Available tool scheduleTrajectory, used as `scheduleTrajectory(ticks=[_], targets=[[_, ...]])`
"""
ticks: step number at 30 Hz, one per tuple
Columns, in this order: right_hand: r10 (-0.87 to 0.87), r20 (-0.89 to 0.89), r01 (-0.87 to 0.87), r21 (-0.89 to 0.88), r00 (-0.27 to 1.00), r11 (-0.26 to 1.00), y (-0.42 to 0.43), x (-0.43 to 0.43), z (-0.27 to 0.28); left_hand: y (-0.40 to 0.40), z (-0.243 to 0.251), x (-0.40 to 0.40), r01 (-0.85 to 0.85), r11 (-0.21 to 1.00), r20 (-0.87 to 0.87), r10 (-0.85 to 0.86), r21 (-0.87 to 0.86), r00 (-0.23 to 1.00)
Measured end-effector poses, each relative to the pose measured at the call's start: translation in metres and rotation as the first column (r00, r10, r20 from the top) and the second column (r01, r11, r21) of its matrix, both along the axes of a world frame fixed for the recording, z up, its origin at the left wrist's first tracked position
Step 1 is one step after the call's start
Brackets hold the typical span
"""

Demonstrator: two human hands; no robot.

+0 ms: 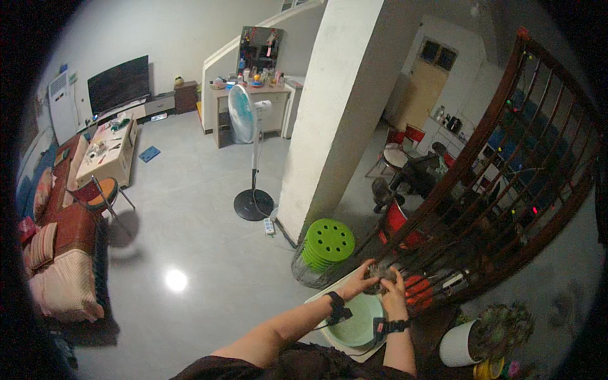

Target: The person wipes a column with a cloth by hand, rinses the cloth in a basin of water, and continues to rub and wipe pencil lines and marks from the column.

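Both of my hands are raised above a pale green basin (356, 327), which rests on a white surface. Between them is a small grey-brown object (381, 272), too blurred to name. My left hand (362, 281) grips its left side, and my right hand (393, 286) holds the right side with bent fingers. Each wrist wears a black band with a small dark device, and a cable hangs from them. Inside the basin the contents look pale and cannot be told clearly.
Green stacked stools (330, 242) stand just beyond the basin. A dark wooden railing (456, 178) rises on the right, near an orange-red round object (418, 292) and a plant in a white pot (458, 344). Farther off are a pillar (327, 123) and a standing fan (255, 147).
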State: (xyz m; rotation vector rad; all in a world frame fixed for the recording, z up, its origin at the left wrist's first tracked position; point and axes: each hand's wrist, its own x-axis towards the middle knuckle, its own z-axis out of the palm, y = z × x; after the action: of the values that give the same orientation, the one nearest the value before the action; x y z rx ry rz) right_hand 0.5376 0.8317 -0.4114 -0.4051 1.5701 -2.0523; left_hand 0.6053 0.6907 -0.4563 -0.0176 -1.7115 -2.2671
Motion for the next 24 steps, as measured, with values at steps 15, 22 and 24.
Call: scheduleTrajectory(ticks=[15, 22, 24], targets=[[0.424, 0.304, -0.259, -0.458, 0.853, 0.850, -0.211, 0.079, 0.069, -0.162, 0.078, 0.144, -0.239, 0.788, 0.005, 0.288, 0.567, 0.958], [0.519, 0.333, -0.272, -0.568, 0.787, 0.777, -0.244, 0.116, 0.061, -0.176, 0.073, 0.187, -0.431, 0.890, 0.015, 0.434, 0.150, 0.901], [0.488, 0.239, -0.349, -0.451, 0.840, 0.822, -0.249, 0.124, 0.057, -0.174, 0.076, 0.188, -0.476, 0.876, 0.036, 0.475, 0.079, 0.879]])
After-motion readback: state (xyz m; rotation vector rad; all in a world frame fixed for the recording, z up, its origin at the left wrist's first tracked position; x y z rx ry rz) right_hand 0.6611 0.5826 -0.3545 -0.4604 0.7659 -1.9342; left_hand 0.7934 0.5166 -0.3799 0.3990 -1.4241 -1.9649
